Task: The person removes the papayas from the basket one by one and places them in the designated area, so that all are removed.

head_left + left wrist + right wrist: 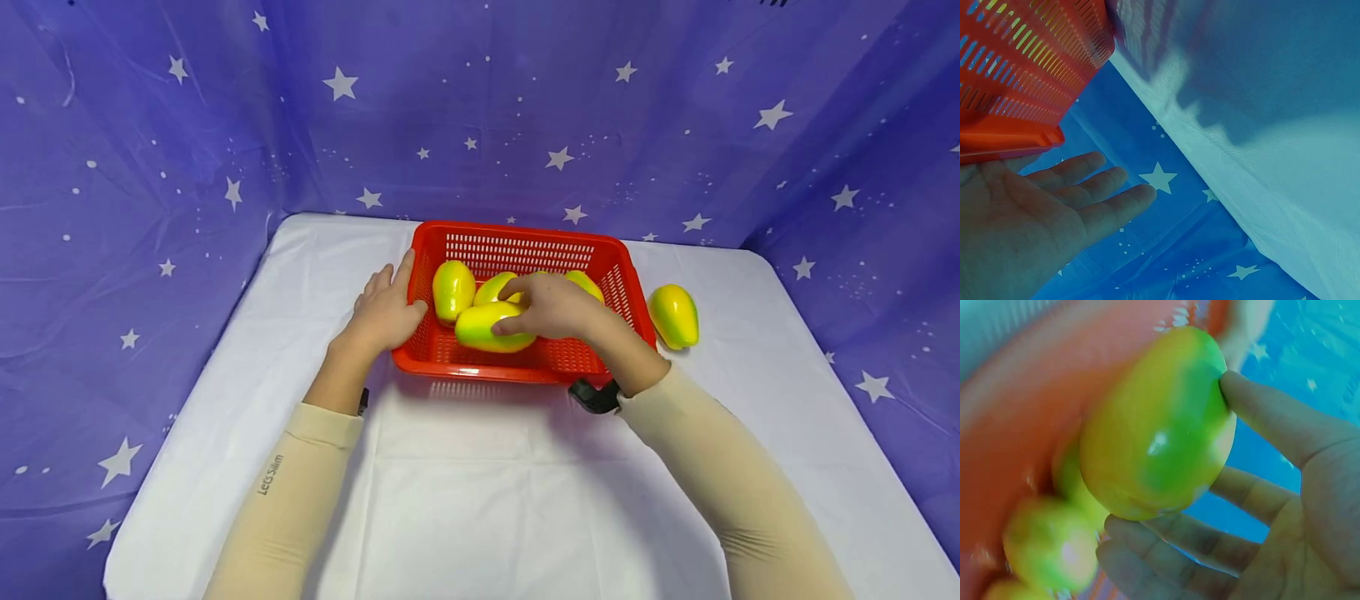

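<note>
Right fingers (1211,542) round yellow-green fruit (477,327); left hand (381,313) against basket (487,373).

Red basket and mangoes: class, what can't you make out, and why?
Head: held mango, upper right hidden by right hand.
Head: middle mangoes, partly covered by that hand.
Right wrist: lower mangoes, blurred; lowest cut off by bottom edge.
Left wrist: contents of red basket, mostly hidden by its slotted wall.

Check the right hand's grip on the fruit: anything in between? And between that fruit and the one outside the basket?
Nothing visible between the right hand and the held fruit. Toward the outside fruit, yes: the right wall of the red basket stands between them.
</note>
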Action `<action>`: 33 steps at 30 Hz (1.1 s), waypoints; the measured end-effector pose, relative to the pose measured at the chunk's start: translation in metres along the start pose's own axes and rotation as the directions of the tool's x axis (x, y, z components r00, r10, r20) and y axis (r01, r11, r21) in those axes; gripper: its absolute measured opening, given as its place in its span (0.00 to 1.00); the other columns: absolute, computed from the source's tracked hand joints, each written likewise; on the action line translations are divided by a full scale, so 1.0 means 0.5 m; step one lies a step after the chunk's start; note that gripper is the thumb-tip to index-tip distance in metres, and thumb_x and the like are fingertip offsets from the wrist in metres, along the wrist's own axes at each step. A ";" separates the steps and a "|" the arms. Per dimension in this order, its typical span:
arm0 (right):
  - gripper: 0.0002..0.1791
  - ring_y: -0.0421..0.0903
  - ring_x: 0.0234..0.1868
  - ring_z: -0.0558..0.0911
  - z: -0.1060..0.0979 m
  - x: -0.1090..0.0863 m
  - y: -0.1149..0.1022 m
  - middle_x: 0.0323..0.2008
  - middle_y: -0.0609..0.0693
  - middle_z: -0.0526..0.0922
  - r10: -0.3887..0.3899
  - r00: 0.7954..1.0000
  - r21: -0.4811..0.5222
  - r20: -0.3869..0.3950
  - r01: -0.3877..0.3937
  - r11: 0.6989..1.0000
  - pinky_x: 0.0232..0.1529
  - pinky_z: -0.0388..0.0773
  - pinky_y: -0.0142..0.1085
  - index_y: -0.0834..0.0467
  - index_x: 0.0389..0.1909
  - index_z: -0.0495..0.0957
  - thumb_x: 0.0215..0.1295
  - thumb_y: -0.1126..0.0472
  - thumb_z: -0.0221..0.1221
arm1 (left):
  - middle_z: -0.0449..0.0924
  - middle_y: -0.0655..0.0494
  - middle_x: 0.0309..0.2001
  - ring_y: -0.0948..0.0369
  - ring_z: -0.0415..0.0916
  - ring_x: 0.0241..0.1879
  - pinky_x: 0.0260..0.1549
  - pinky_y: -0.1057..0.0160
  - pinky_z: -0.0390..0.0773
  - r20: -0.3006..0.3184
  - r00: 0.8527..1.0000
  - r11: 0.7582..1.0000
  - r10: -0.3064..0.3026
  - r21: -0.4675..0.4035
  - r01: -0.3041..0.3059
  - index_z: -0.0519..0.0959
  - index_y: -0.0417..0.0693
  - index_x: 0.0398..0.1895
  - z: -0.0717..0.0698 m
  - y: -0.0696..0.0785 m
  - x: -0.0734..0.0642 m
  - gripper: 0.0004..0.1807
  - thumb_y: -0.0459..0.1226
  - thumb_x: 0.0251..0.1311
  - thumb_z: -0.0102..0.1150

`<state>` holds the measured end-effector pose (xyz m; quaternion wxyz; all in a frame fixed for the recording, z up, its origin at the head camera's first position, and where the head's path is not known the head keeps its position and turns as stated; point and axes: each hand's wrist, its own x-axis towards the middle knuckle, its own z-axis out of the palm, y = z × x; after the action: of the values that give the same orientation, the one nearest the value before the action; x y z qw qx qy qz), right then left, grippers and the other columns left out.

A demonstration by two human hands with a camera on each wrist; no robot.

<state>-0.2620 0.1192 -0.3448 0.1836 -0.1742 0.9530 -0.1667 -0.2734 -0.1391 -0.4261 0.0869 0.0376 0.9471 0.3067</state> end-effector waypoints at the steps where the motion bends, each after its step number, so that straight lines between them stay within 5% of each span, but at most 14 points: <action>1: 0.34 0.55 0.56 0.81 -0.011 -0.006 0.010 0.54 0.56 0.86 0.005 1.000 0.005 -0.010 -0.005 1.000 0.58 0.79 0.50 0.52 0.65 0.80 0.60 0.43 0.71 | 0.39 0.33 0.83 0.35 0.36 0.82 0.76 0.29 0.42 -0.001 1.000 1.000 0.000 -0.003 0.000 0.34 0.63 0.86 0.001 -0.001 0.001 0.46 0.46 0.71 0.45; 9: 0.37 0.61 0.57 0.78 -0.111 -0.103 0.133 0.58 0.63 0.81 0.127 0.990 0.057 -0.061 -0.124 0.991 0.54 0.79 0.57 0.53 0.69 0.76 0.63 0.40 0.68 | 0.42 0.32 0.82 0.34 0.38 0.82 0.76 0.30 0.42 0.010 1.000 1.000 0.009 -0.017 -0.009 0.33 0.64 0.86 0.021 0.003 0.005 0.46 0.45 0.71 0.45; 15: 0.44 0.63 0.54 0.82 -0.179 -0.187 0.265 0.64 0.72 0.75 0.262 0.960 0.049 -0.101 -0.258 0.965 0.49 0.84 0.56 0.56 0.72 0.71 0.64 0.30 0.62 | 0.44 0.32 0.82 0.34 0.39 0.81 0.77 0.31 0.43 0.012 1.000 1.000 0.009 -0.021 -0.009 0.33 0.64 0.86 0.025 0.005 0.008 0.46 0.45 0.71 0.45; 21: 0.48 0.58 0.45 0.86 -0.210 -0.272 0.412 0.63 0.80 0.70 0.365 0.927 0.086 -0.085 -0.358 0.930 0.44 0.87 0.53 0.65 0.76 0.61 0.70 0.32 0.57 | 0.44 0.32 0.82 0.34 0.39 0.81 0.77 0.32 0.43 0.020 1.000 1.000 0.024 -0.007 -0.023 0.33 0.63 0.86 0.015 0.004 0.012 0.45 0.45 0.72 0.44; 30: 0.48 0.68 0.50 0.83 -0.208 -0.278 0.545 0.63 0.84 0.65 0.426 0.905 0.074 0.000 -0.425 0.902 0.48 0.86 0.56 0.72 0.74 0.57 0.74 0.35 0.55 | 0.43 0.31 0.82 0.33 0.38 0.81 0.76 0.30 0.42 0.007 1.000 1.000 0.000 -0.011 0.000 0.32 0.63 0.85 -0.008 -0.011 0.001 0.46 0.44 0.71 0.43; 33: 0.48 0.65 0.44 0.84 -0.196 -0.280 0.580 0.60 0.85 0.67 0.440 0.898 0.009 0.016 -0.440 0.898 0.42 0.87 0.54 0.72 0.72 0.59 0.72 0.35 0.57 | 0.42 0.31 0.82 0.32 0.38 0.81 0.76 0.30 0.42 0.013 1.000 1.000 0.012 -0.010 -0.012 0.33 0.62 0.85 -0.005 -0.008 0.002 0.45 0.44 0.71 0.43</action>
<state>-0.2587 0.4554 -0.3286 0.2240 0.0456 0.9654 -0.1257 -0.2747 -0.1438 -0.4266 0.0914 0.0447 0.9447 0.3118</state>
